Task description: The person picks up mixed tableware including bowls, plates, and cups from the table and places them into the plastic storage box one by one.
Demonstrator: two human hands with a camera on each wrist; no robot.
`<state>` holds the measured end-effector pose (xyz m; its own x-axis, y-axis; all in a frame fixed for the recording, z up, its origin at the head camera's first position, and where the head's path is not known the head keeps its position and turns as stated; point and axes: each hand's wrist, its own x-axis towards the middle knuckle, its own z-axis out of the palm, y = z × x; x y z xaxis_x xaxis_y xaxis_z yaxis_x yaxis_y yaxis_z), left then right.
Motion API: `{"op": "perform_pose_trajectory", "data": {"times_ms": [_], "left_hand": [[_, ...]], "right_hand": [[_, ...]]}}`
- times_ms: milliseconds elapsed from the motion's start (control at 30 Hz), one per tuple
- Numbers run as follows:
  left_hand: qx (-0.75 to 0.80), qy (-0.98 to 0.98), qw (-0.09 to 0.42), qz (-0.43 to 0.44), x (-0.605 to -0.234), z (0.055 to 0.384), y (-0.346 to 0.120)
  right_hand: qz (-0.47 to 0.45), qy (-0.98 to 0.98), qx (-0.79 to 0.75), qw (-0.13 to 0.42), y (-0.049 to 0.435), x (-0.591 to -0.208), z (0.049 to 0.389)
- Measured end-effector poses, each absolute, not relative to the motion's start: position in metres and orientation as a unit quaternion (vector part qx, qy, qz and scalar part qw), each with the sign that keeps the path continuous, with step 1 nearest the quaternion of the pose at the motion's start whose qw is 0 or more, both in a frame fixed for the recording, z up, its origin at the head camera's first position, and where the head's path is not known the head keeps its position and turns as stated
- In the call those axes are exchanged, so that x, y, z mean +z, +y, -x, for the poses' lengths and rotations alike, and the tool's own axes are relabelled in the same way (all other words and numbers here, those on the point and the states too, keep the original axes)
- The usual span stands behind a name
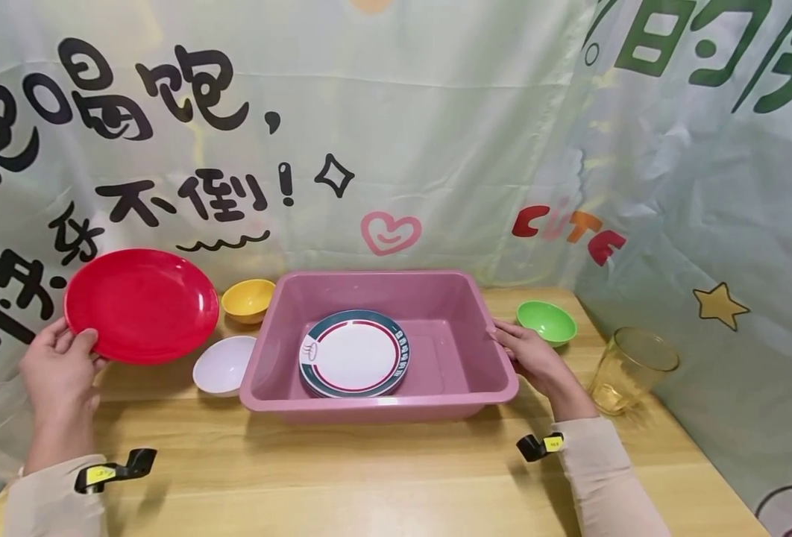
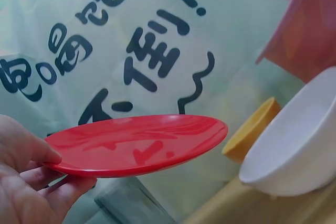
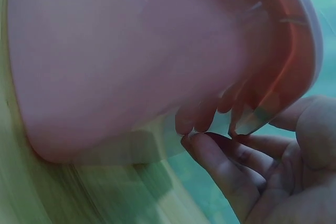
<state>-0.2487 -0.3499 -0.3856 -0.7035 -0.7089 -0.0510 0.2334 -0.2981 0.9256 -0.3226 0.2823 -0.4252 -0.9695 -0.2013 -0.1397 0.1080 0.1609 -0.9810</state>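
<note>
My left hand (image 1: 60, 373) grips the left edge of a red plate (image 1: 142, 306), thumb on its upper face and fingers beneath. In the left wrist view the plate (image 2: 139, 145) is held up, clear of the bowls. My right hand (image 1: 537, 358) is at the right rim of a pink basin (image 1: 376, 409). In the right wrist view its curled fingers (image 3: 223, 169) reach under the rim, fingertips at the outer wall. Inside the basin, left of its middle, lie stacked white plates (image 1: 356, 356) with a dark green border and a red ring.
Left of the basin, a yellow bowl (image 1: 248, 300) stands behind a white bowl (image 1: 224, 365). A green bowl (image 1: 547, 323) and an amber glass (image 1: 631, 373) stand at the right. Printed cloth (image 1: 436, 149) hangs behind the wooden table (image 1: 342, 477) and along its right side.
</note>
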Motion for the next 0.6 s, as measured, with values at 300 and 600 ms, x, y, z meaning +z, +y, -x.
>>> {"op": "perform_pose_trajectory", "data": {"times_ms": [300, 600], "left_hand": [[-0.776, -0.503, 0.302, -0.230, -0.374, 0.244, -0.344], [-0.788, -0.529, 0.264, -0.174, -0.358, 0.246, -0.336]], "right_hand": [[0.041, 0.771, -0.621, 0.136, 0.280, -0.418, 0.326], [0.037, 0.787, -0.599, 0.144, 0.282, -0.415, 0.326]]}}
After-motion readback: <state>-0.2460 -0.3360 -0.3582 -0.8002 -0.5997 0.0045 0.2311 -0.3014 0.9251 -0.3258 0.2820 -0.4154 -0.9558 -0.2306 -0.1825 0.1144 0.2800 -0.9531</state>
